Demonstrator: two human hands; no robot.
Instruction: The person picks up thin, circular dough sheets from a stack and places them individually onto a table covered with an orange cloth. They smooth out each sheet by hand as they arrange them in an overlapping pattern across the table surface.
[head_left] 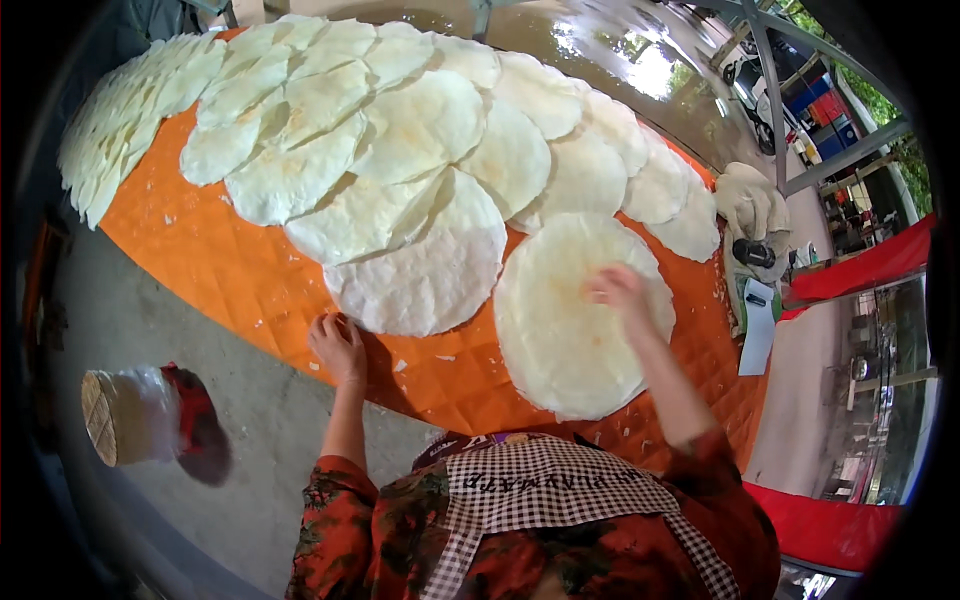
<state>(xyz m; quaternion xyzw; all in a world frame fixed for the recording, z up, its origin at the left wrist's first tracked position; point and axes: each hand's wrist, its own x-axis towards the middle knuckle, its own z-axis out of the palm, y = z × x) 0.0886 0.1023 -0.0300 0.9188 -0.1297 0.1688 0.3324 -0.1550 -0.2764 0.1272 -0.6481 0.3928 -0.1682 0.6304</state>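
Thin, round, cream-coloured sheets that look like dried rice crackers [425,125] overlap in rows across an orange cloth [250,280] on the table. My right hand [618,288] is over a large round sheet [570,345] near the table's front, its fingers stretched to the left and slightly blurred; whether they touch the sheet cannot be made out. At the front edge, my left hand [338,345] rests on the cloth with its fingers bent a little apart and nothing held. Its fingertips are close to the lower left rim of another round sheet [420,280].
A stack of thin sheets [130,120] leans along the far left end. On the floor at left stands a plastic-wrapped cylindrical bundle [130,415] beside something red. At the table's right end lie a pale cloth [750,205] and a notepad [757,335]. Metal posts [770,90] rise beyond.
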